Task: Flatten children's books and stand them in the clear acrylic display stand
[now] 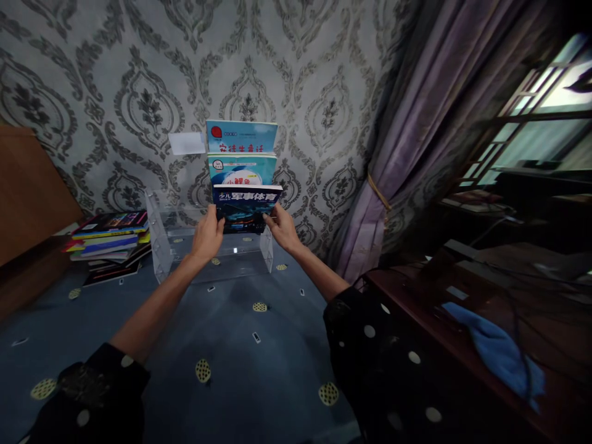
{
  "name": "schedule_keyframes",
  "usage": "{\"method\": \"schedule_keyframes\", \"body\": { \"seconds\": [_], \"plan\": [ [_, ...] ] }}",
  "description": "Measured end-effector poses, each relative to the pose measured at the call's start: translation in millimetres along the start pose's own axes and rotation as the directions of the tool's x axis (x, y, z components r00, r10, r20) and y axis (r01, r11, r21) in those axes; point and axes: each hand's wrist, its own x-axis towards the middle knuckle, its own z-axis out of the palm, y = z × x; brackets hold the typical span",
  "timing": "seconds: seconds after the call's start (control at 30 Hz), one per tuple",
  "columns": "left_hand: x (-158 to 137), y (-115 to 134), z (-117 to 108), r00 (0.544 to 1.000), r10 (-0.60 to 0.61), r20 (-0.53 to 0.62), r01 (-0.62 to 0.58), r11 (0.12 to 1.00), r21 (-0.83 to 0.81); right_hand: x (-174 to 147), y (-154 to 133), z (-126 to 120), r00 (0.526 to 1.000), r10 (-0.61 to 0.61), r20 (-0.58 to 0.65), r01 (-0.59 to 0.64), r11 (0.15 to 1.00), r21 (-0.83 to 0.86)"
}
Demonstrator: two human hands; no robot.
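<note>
A dark blue magazine [247, 206] with white lettering is held upright between my two hands. My left hand [209, 234] grips its left edge, thumb on the front cover. On the opposite edge, my right hand [283, 228] is closed with its thumb on the cover. Right behind it a light blue book [243, 168] with a white circle stands upright, and a taller blue book [243, 134] rises at the back. Around and below them is a clear plastic rack [160, 237], with its lower front bar showing. The magazine hides the lower parts of both books.
Left of the rack lies a stack of books and magazines [111, 240] on the blue patterned cloth [231, 370]. A brown wooden panel [32, 191] borders the left side. To the right are a purple curtain [407, 111], a dark red table [393, 287] and a blue cloth [499, 351].
</note>
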Motion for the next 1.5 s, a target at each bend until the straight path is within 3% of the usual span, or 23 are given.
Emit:
{"method": "schedule_keyframes", "body": {
  "seconds": [0.27, 0.47, 0.63, 1.07, 1.5],
  "plan": [
    [-2, 6, 4, 0.996, -0.036, 0.081, 0.028, 0.995, 0.100, 3, 17, 3, 0.999, 0.030, 0.029, -0.028, 0.999, -0.045],
    [-3, 17, 7, 0.959, -0.171, 0.225, 0.091, 0.941, 0.327, -2, 34, 13, 0.982, 0.019, -0.189, -0.048, 0.988, -0.149],
    [-3, 23, 3, 0.919, -0.254, 0.301, 0.094, 0.884, 0.458, -6, 44, 15, 0.977, 0.063, -0.203, -0.094, 0.985, -0.147],
    [-4, 21, 5, 0.899, -0.278, 0.337, 0.098, 0.880, 0.465, -6, 39, 11, 0.992, 0.056, -0.115, -0.085, 0.962, -0.260],
    [-13, 27, -4, 0.894, -0.277, 0.352, 0.089, 0.880, 0.466, -16, 37, 10, 0.984, 0.047, -0.171, -0.074, 0.985, -0.153]
  ]
}}
